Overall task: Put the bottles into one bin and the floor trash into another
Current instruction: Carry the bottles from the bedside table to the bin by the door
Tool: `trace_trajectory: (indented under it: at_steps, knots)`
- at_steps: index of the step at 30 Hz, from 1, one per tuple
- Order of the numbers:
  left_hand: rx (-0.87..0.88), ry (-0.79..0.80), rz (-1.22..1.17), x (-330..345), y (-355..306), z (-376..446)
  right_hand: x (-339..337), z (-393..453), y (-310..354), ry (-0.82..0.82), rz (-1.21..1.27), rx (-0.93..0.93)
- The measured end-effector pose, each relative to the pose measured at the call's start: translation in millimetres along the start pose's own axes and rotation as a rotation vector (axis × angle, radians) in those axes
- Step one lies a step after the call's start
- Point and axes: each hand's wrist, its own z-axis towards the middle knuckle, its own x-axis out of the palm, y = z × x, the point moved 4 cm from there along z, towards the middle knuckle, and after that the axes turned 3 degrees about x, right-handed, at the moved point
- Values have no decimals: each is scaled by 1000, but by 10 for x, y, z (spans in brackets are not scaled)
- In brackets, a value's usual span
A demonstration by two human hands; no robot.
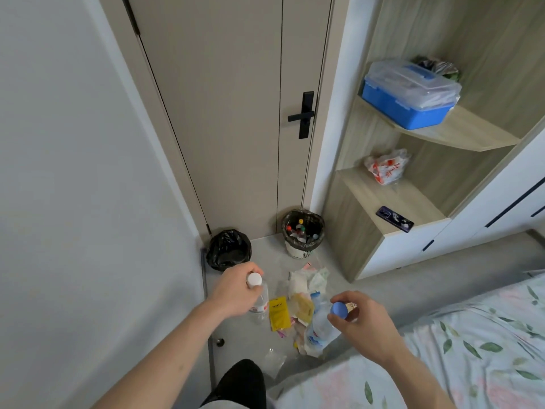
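Grey floor between wall and bed edge held litter, while left hand and right hand each gripped a bottle short of two bins.

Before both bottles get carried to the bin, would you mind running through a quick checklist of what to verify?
1. Left hand grips the white-capped bottle near its neck: ok.
2. Right hand holds the blue-capped bottle by its top: ok.
3. Both caps on: ok.
4. Target chosen: the right bin by the door already holds bottles: ok.
5. Room left in that bin: cannot tell.
6. Floor trash sorted: not ok, wrappers lie on the floor; the black-bagged bin stands to the left.
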Motion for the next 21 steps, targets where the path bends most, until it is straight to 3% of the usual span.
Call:
trace_trajectory:
  at_steps: [15,21]
  knots:
    - [121,230,93,-270,467,2364,406,2119,525,-82,66,191]
    - [164,255,79,-415,551,2959,368,2547,744,-118,81,248]
